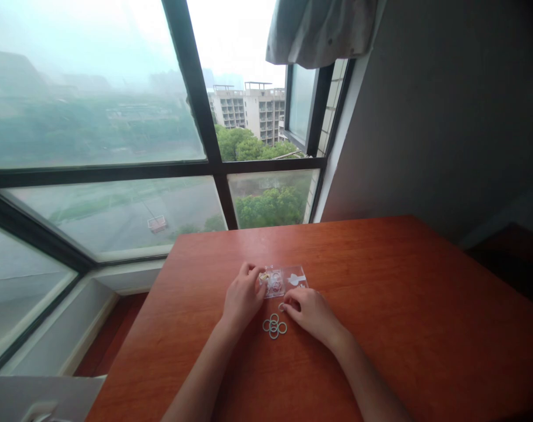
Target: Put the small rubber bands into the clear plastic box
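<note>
A small clear plastic box (pixel 275 288) lies on the wooden table with its lid (pixel 294 272) folded out to the right. Pale rings are inside its left half, and a white sticker (pixel 296 279) shows on the lid. My left hand (pixel 243 296) grips the left side of the box, with thumb and fingers around its edge. Between thumb and forefinger of my right hand (pixel 313 313) is a pale ring (pixel 281 306), just in front of the box. Nearer to me, several overlapping rings (pixel 274 333) form a flower-like cluster flat on the table.
The reddish-brown table (pixel 381 305) reaches the window frame (pixel 266 166) at the back. A window pane (pixel 302 102) stands open at the right under a grey curtain (pixel 321 32). A dark wall (pixel 416 117) rises at the right, and the table's left edge drops to the floor (pixel 112 334).
</note>
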Available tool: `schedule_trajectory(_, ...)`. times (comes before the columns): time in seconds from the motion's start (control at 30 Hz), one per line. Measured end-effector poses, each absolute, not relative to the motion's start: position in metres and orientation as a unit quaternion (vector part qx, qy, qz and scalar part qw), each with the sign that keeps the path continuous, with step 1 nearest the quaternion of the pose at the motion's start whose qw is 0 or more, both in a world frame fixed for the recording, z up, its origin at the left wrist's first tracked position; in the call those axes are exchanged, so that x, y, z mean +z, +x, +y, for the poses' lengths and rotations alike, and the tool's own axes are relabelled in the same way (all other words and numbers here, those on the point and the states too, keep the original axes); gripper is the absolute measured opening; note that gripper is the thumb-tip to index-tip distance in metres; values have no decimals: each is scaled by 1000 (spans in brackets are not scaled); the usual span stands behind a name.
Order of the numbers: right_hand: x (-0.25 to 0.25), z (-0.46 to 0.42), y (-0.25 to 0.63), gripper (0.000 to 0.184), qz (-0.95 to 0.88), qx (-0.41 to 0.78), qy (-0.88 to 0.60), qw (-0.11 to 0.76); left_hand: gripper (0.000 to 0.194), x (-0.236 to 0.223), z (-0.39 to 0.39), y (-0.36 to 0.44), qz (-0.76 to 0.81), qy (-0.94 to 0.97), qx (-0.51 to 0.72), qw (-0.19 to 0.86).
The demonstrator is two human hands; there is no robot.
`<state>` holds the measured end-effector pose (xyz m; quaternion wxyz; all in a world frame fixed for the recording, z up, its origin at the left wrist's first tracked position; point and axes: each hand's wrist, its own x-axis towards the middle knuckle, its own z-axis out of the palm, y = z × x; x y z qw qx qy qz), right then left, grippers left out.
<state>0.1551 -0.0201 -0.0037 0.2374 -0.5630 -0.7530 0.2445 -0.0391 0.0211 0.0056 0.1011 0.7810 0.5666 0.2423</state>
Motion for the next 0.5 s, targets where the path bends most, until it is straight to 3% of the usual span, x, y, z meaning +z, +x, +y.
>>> schedule_trajectory(0.33,-6,-15,158,9,-689,230,-559,400,14,16,14,-30,479,813,281,173)
schedule_trajectory(0.5,-3,-15,157,10,-681,231,-546,429,13,15,10,-22,429,826,291,221)
